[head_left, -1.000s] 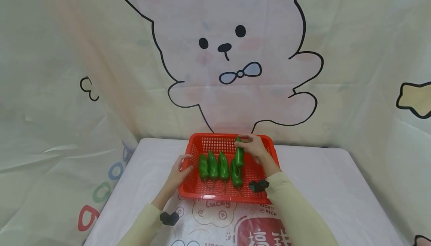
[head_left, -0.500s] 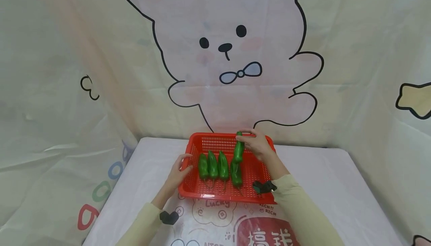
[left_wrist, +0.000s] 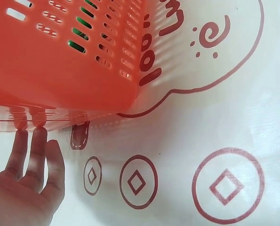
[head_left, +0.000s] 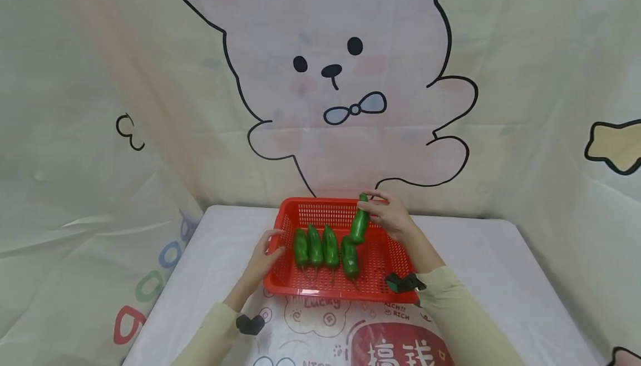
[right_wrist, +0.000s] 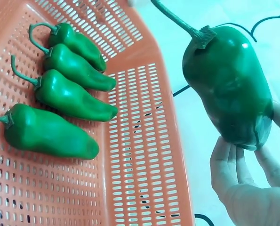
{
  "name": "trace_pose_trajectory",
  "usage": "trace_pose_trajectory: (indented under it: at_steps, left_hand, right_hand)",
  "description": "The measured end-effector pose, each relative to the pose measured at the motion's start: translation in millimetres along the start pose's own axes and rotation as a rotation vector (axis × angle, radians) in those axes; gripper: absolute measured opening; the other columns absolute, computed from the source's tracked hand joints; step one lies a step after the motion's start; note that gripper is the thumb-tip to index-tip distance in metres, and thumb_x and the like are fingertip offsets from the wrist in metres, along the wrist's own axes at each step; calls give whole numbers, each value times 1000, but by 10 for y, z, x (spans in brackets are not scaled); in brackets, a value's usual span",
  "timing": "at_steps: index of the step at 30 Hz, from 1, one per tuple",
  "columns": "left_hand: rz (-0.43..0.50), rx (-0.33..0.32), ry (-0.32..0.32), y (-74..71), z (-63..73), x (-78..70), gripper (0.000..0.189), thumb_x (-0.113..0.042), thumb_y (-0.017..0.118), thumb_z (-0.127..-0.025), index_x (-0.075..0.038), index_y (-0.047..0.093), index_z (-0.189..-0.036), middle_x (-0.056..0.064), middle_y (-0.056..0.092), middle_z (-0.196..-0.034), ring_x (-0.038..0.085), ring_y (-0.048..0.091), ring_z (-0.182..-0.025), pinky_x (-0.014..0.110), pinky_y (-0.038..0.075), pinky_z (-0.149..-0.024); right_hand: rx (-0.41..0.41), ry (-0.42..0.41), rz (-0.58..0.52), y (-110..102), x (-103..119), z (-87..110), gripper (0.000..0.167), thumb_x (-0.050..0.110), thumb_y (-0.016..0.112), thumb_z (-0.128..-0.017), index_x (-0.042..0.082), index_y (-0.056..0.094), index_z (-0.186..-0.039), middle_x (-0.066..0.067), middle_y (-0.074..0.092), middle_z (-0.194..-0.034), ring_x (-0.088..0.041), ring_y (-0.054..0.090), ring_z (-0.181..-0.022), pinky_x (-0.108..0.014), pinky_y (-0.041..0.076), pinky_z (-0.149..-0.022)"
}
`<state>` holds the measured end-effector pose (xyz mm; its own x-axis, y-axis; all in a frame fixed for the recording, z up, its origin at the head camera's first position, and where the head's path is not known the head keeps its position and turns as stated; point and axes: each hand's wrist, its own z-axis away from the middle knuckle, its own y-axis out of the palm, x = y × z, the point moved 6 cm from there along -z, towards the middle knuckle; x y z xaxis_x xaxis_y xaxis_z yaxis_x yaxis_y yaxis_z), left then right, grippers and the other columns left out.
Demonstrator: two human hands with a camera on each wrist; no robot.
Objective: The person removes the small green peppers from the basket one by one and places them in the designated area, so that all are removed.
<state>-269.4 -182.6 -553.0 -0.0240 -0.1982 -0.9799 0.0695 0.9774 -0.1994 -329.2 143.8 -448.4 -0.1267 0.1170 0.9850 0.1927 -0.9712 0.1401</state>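
Note:
The thumb and fingertips of my right hand [head_left: 392,218] pinch a green pepper [head_left: 359,227] by its narrow end. Its stem end hangs down, raised beside the red basket in the right wrist view. My left hand [head_left: 262,257] rests at the left side of the red plastic basket [head_left: 330,294]. Its fairly straight fingers [left_wrist: 38,141] touch the outer wall in the left wrist view; thumb and forefinger reach past the rim in the head view. Several green peppers [right_wrist: 50,134] lie side by side in the basket, stems toward the near side.
The basket stands on a white table [head_left: 481,277], over a printed sheet [head_left: 320,321] with red lettering. A curtain [head_left: 350,149] with a cartoon animal hangs close behind the table. Dark wrist devices [head_left: 404,282] sit at both cuffs.
My right hand has moved right and slightly away from me, raising the pepper and tilting it. The left hand stays at the basket's side; the peppers in the basket keep their places.

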Motion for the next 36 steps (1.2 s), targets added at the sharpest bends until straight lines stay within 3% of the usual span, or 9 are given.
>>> trace_pose_trajectory:
  at_steps: [5,9,23,30,36]
  left_hand:
    - [6,23,19,11,10,-50,44,-3,60,-100,-10,48,-142,18,42,-151,45,50,-128,56,53,-92]
    - [0,17,18,11,10,-65,43,-3,60,-100,-11,49,-140,20,42,-151,46,50,-128,57,53,-92]
    - [-9,10,3,8,2,-13,44,-6,61,-100,-17,49,-141,13,40,-154,41,49,-131,53,54,-92]
    - [-13,3,0,4,-5,-12,44,-4,60,-100,-15,49,-141,14,40,-153,43,49,-130,54,54,-90]
    - [-7,8,-1,6,-4,-2,45,-6,62,-100,-15,48,-141,13,42,-152,42,52,-127,52,56,-87]
  right_hand:
    - [-16,12,-47,-37,49,91,54,1,67,-97,-3,45,-146,-20,55,-124,-20,68,-100,-36,57,-90]
    - [-13,15,-62,-77,112,163,59,4,68,-97,-2,41,-149,-20,54,-126,-18,68,-101,-37,54,-95]
    - [-3,1,-108,-342,174,386,60,12,63,-102,1,34,-153,-13,54,-133,-27,59,-124,-35,49,-101]
    - [-13,-14,-66,-500,155,473,57,12,65,-101,4,40,-151,-22,49,-139,-24,64,-115,-36,54,-95]
    - [-39,-15,-82,-670,119,558,56,14,66,-101,4,41,-150,-17,56,-135,-22,67,-110,-34,55,-93]
